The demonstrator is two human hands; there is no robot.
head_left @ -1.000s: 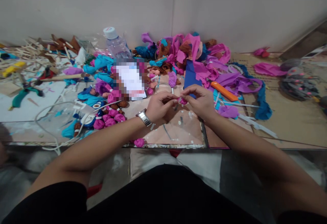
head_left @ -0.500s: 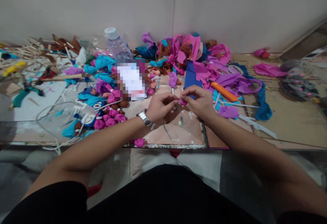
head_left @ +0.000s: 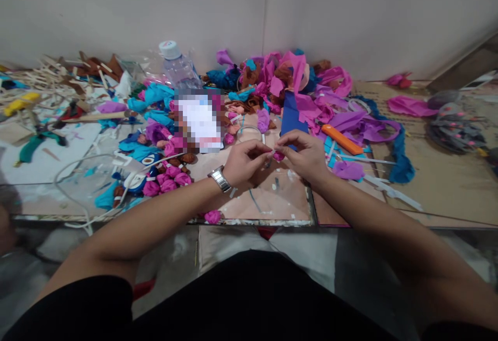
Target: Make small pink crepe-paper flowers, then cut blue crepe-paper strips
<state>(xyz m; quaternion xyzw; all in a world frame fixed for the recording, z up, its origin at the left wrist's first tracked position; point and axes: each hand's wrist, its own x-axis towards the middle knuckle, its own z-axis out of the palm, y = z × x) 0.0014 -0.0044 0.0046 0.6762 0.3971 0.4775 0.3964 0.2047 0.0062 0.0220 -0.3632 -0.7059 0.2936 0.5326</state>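
Observation:
Over the middle of the table, my left hand, with a metal watch on its wrist, and my right hand meet fingertip to fingertip. Between them is a small pink crumpled-paper ball with a thin pale strip at its top. Both hands are closed in a pinch on it; the fingers partly cover the strip. More pink paper balls, some banded in white, lie left of my left hand. An orange utility knife rests just right of my right hand, near a dark blue flat piece.
Behind my hands stand a plastic bottle and a phone with a lit screen. Pink and purple paper strips are heaped at the back. Green-handled pliers and a white cable lie left. Dark netting sits right.
My hands stay almost in place, with only slight finger movement at the pink paper ball. A blurred patch of skin has appeared at the far left edge.

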